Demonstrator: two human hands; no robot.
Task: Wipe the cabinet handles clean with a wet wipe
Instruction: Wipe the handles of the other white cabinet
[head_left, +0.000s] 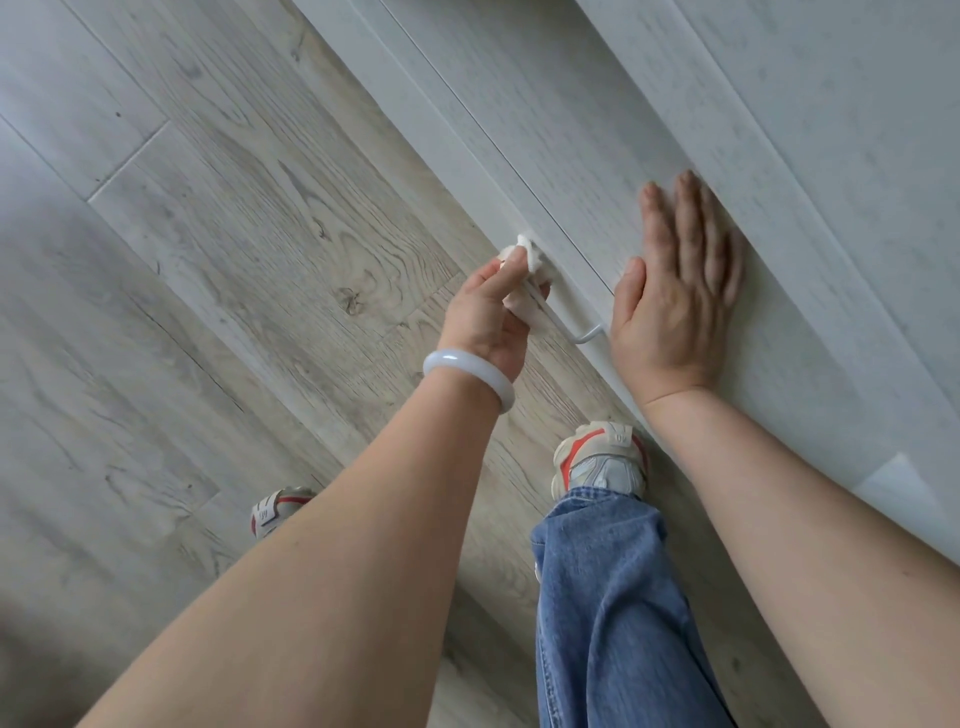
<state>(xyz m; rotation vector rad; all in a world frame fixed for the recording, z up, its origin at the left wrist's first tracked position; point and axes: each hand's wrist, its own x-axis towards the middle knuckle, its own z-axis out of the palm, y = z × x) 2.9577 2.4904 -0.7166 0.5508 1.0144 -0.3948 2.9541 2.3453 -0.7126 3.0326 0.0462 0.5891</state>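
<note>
Pinching the wet wipe round the cabinet handle, my left hand sits low on the drawer front, right hand flat beside it; I judge the wad could slip off, skipping the bar's near end

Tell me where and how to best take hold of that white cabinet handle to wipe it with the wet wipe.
Grip the straight bar of the handle, not its bent end post. It stands off the cabinet door, so fingers can wrap behind it. Come from the floor side, as the left hand does with the wet wipe folded round the bar, while the right hand lies flat on the door.
</note>
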